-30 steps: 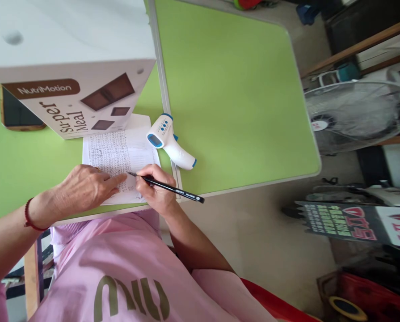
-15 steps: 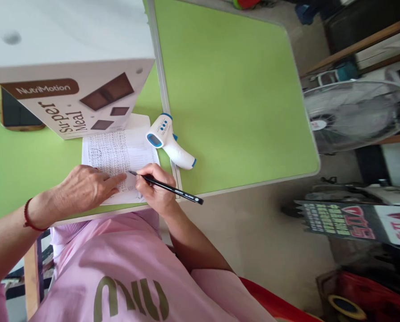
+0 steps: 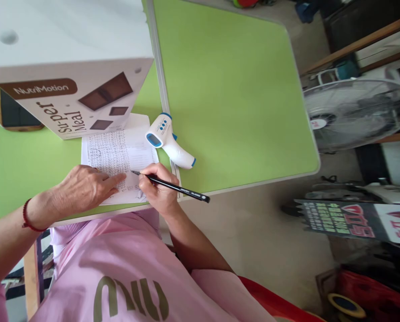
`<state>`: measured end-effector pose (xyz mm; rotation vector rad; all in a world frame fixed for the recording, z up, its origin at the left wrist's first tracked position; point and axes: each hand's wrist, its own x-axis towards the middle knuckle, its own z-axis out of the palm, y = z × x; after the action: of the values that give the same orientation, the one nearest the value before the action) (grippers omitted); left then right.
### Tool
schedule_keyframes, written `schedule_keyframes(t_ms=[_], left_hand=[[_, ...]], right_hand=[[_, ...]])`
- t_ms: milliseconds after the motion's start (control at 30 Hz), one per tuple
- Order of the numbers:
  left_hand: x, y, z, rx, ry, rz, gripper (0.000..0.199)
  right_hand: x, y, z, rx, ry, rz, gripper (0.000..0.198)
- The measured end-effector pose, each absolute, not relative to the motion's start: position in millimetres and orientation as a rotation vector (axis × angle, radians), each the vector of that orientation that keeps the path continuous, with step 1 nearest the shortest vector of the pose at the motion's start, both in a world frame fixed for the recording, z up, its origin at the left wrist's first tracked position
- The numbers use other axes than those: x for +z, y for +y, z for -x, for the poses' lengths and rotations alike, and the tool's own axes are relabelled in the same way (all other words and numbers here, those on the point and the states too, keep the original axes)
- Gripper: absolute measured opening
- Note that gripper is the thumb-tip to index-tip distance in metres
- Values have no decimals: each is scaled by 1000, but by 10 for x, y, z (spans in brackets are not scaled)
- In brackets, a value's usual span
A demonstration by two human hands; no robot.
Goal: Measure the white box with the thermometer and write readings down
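Observation:
My right hand [image 3: 160, 188] is closed around a black pen [image 3: 178, 188], its tip at the paper and its back end slanting out past the table edge. Under both hands lies a sheet of paper [image 3: 137, 152] covered with dense handwriting. My left hand [image 3: 89, 185] rests flat on the sheet's lower left, its index finger stretched toward the pen tip. Just beyond my right hand, a white and blue infrared thermometer [image 3: 166, 141] lies partly over the sheet's right edge. A white box [image 3: 86, 103] printed "NutriMotion Su-per Meal" stands at the sheet's far edge.
A phone [image 3: 18, 109] lies on the green table [image 3: 233, 89] behind the box at the left. A pale seam crosses the tabletop beside the thermometer. To the right, off the table, are a fan [image 3: 357, 116] and a printed sign [image 3: 354, 221].
My right hand has shifted slightly to the right with the pen, whose tip moved a little to the right along the paper. My left hand has stayed in place.

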<state>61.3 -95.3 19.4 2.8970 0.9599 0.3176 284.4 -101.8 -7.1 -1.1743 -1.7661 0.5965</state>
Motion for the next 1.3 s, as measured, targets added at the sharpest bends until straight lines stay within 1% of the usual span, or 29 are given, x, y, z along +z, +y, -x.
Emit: schedule_keyframes(t_ms=[533, 733, 1000, 1300], left_hand=[[201, -950, -609, 320, 953, -2893, 31], [184, -950, -610, 321, 965, -2908, 32], [208, -956, -621, 327, 971, -2860, 31], [196, -961, -621, 267, 974, -2922, 32]], right_hand=[[-77, -1019, -2849, 604, -1794, 1187, 13], [-88, -1026, -2852, 612, -1783, 1177, 9], [-80, -1014, -2840, 603, -1804, 1180, 10], [-74, -1017, -2848, 612, -1814, 1216, 10]])
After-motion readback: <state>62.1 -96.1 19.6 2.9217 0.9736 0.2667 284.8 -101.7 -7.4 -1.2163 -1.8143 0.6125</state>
